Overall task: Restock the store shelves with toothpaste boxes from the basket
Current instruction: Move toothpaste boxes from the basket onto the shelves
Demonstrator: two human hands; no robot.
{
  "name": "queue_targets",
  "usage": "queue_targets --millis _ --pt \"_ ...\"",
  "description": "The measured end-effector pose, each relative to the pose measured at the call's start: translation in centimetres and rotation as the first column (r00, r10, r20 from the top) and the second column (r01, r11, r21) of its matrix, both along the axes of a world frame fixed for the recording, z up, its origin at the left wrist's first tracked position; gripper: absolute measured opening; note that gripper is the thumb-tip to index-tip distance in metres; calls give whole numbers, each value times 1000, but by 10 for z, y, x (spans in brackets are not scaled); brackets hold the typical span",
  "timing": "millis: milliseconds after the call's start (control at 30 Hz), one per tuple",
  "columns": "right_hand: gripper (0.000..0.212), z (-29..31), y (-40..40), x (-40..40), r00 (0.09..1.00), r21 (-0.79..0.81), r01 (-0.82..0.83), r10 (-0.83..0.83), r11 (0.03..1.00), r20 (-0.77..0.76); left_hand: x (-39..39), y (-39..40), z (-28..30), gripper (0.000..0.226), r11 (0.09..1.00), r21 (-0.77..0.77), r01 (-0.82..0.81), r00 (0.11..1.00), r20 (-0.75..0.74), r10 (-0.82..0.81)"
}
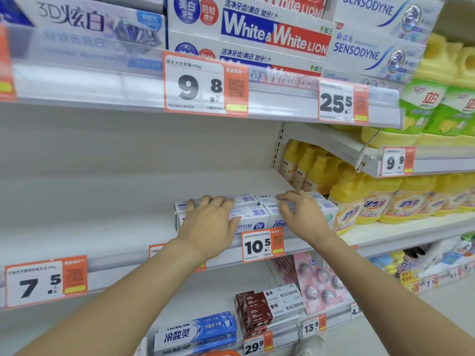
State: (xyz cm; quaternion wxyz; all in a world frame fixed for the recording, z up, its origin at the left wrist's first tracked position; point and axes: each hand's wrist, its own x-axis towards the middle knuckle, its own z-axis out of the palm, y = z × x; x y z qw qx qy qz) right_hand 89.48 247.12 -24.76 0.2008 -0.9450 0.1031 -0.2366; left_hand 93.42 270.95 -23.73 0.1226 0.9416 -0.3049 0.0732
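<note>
Head view showed both hands on the white toothpaste boxes [253, 214] lined up at the front of the middle shelf [102, 201], above the 10.5 price tag [262, 245]. Left hand [210, 222] lay flat across them, fingers relaxed; right hand [300, 211] had its fingers curled over the boxes' top edge. Yellow bottles [359, 201] stood just beside.
</note>
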Motion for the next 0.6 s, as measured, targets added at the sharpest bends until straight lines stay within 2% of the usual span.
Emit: queue_targets --millis 100,333,600 --pt "25 -3 2 0 999 30 22 -24 999 35 0 -1 -7 46 1000 17 -12 999 41 11" --pt "21 -9 1 1 997 37 29 -31 999 64 1 3 -9 47 996 -91 25 1000 11 -24" --pt "30 -9 -1 -1 1000 -33 -14 13 999 -14 5 1 -9 47 999 -26 42 999 2 -42"
